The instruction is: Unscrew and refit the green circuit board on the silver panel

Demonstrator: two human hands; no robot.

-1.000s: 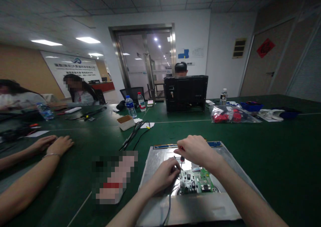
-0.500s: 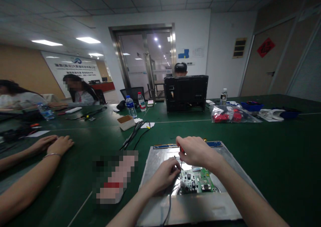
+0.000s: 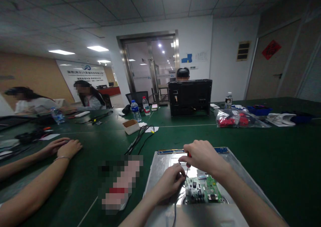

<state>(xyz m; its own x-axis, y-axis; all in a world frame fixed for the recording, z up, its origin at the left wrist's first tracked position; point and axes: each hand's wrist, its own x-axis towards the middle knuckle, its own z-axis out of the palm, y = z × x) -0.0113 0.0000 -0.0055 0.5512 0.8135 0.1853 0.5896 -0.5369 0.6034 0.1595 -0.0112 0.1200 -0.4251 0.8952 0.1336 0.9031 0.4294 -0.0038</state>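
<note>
two hands (image 3: 187, 168), one screwdriver (image 3: 187, 163), one circuit board (image 3: 204, 193), one metal panel (image 3: 163, 161)

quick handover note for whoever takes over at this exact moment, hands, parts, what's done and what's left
Right hand: closed around a small screwdriver, red at the grip, shaft pointing down at the top left corner of the green circuit board.
Left hand: fingers rest at the board's left edge by the screwdriver tip, steadying there; whether they pinch a screw is too small to tell.
Board sits on the back of a metal panel lying flat on the green table. Thin wires run from the board toward the near edge.
Done: cannot tell how many screws are in.
Left: the corner screw under the tip seems in progress; check the other corners.
</note>
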